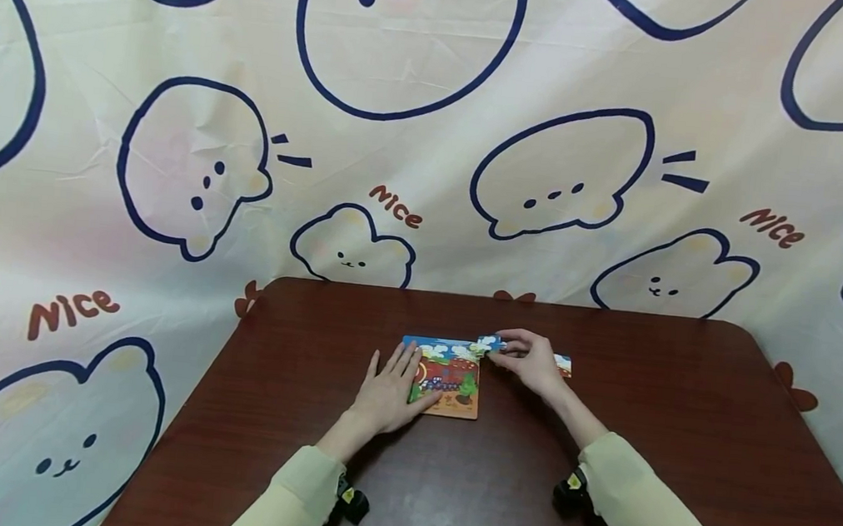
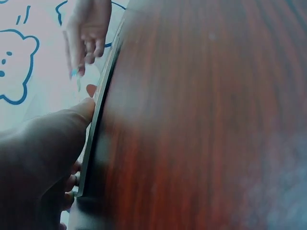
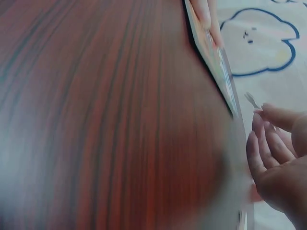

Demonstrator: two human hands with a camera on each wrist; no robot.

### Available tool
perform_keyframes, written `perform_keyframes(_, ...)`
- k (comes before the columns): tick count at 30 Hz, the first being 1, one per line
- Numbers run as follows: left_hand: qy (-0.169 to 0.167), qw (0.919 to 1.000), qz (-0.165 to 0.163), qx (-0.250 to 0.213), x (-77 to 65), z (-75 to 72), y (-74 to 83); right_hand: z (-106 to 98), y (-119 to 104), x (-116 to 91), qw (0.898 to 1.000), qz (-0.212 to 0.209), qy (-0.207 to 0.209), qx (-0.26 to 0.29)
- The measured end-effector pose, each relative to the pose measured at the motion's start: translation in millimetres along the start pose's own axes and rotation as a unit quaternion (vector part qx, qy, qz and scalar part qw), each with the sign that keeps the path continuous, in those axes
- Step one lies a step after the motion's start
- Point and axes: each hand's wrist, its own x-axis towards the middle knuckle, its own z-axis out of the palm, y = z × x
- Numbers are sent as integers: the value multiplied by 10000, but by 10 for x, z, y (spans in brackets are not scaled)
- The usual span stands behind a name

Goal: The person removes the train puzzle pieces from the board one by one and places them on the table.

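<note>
A colourful picture puzzle board (image 1: 449,378) lies flat on the table. Across its left side rests my left hand (image 1: 385,398), fingers spread, thumb on the lower part of the picture. In the left wrist view the thumb of that hand (image 2: 43,143) lies at the thin board's edge (image 2: 96,129). My right hand (image 1: 529,363) pinches a small blue and white puzzle piece (image 1: 488,343) over the board's upper right corner. The right wrist view has the piece (image 3: 252,100) edge-on at the right hand's fingertips (image 3: 259,111), slightly above the board (image 3: 213,55).
Another puzzle piece (image 1: 564,364) lies on the brown wooden table (image 1: 650,400), just right of my right hand and partly hidden by it. A cloth backdrop (image 1: 429,172) with bear drawings hangs behind the table. Each wrist wears a small black camera (image 1: 570,492).
</note>
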Motion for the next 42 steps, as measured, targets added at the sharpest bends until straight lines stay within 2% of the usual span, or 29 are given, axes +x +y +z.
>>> perform_keyframes(5, -3, 10000, 14, -39, -17, -17, 12, -243, 75, -71, 9997, 182, -12, 131)
perform_keyframes(15, -19, 10000, 15, -80, -32, -30, 29, -551, 145, -123, 9994, 298, -63, -182)
perform_keyframes(21, -48, 10000, -17, -77, -24, -36, 20, -595, 194, -117, 9983, 259, -56, -514)
perform_keyframes(24, -54, 10000, -9, -73, -21, -34, 17, -598, 215, -129, 9951, 5, -18, -987)
perform_keyframes(29, -66, 9999, 1, -90, -30, -41, 26, -616, 257, -163, 9828, -389, 12, -1805)
perform_keyframes(33, -49, 10000, 9, -64, -27, -40, 24, -644, 296, -168, 9783, -582, -39, -1987)
perform_keyframes(42, -52, 10000, 31, -64, -27, -50, 26, -673, 382, -147, 9748, -629, -102, -2138)
